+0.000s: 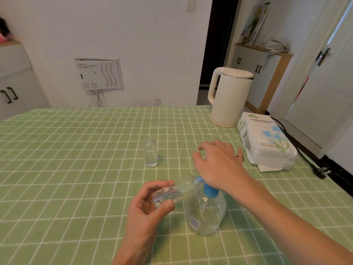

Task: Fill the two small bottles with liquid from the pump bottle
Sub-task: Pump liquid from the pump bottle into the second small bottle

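A clear pump bottle (205,213) with a blue pump collar stands on the green checked tablecloth near me, partly full of clear liquid. My right hand (219,165) rests palm-down on the pump head, fingers spread. My left hand (150,203) holds a small clear bottle (172,192) tilted on its side, its mouth against the blue nozzle. A second small clear bottle (151,154) stands upright and uncapped farther back on the cloth, with liquid in it.
A cream electric kettle (229,96) stands at the table's back right. A white tissue paper pack (267,142) lies to its right, with a black power cord and plug (321,174) by the right edge. The tablecloth (66,159) covers the table.
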`<move>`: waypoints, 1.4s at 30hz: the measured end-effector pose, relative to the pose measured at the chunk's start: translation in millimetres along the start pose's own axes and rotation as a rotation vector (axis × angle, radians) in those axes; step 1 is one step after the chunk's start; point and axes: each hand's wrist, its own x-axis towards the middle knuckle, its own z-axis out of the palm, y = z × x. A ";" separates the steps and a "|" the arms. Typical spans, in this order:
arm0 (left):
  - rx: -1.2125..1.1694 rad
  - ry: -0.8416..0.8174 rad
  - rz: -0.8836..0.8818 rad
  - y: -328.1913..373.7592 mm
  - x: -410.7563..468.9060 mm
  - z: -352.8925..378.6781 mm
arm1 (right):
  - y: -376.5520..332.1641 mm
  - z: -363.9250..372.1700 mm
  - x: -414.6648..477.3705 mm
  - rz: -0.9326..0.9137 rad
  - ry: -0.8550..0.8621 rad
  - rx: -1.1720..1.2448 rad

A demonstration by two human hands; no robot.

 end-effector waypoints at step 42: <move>0.002 -0.004 -0.010 -5.2 1.5 -3.1 | 2.0 5.0 -1.2 0.089 -0.081 0.053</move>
